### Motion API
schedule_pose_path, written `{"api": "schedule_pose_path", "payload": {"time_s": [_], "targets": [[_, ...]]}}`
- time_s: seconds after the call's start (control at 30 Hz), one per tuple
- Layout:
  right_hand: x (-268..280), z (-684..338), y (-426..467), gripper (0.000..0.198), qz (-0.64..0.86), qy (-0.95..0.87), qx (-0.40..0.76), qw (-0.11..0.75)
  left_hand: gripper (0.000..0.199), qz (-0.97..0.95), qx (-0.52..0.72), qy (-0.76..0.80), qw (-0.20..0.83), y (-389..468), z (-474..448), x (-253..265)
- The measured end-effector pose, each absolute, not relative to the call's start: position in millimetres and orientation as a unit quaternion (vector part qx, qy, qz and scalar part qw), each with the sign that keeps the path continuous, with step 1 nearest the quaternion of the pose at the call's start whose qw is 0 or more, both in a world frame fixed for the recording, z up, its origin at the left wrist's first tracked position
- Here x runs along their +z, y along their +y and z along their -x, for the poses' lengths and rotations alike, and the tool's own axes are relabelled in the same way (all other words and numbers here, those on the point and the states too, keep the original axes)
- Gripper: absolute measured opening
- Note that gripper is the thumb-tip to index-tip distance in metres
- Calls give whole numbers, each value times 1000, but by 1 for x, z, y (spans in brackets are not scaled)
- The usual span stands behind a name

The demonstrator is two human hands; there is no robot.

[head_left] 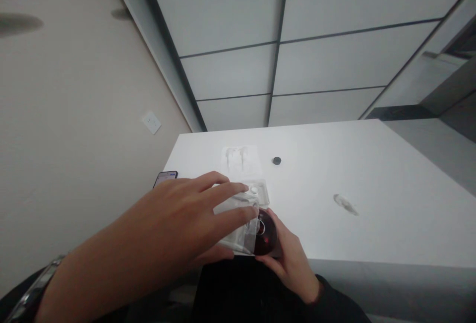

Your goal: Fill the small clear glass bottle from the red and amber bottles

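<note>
Panelled doors [230,25] are ranged across the top of the frame, the pale wall [74,104] is set down the left, and beneath them the white tabletop [308,184] is stretched toward the right. Lower centre now: the left hand [201,214] is reached across, and a clear plastic pouch [243,236] is held, apparently pinched, forefinger over and thumb below. Right beside it, the key relation: a dark red rounded object [268,238] is cupped in the right hand [292,251], directly to the right of the pouch and overlapped by its edge. Only a rounded face is shown, so its long axis cannot be told. Beyond, above centre, a small dark disc [276,161] is left untouched.
</note>
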State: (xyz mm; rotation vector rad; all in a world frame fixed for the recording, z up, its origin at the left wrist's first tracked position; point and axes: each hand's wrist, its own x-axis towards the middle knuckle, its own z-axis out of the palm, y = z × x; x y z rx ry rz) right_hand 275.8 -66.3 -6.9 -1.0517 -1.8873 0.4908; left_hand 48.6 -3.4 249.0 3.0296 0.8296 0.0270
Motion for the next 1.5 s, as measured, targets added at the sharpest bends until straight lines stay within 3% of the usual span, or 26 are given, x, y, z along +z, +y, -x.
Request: {"api": "schedule_pose_path", "payload": {"time_s": [0.93,1.5], "targets": [[-2,-275,-64,86,412,-759,201,462,37,-970,-16,244,-3,-1,-67,257],[-5,-276,-66,93,416,-757,211,457,28,-976,2,217,4,-1,-66,255]]}}
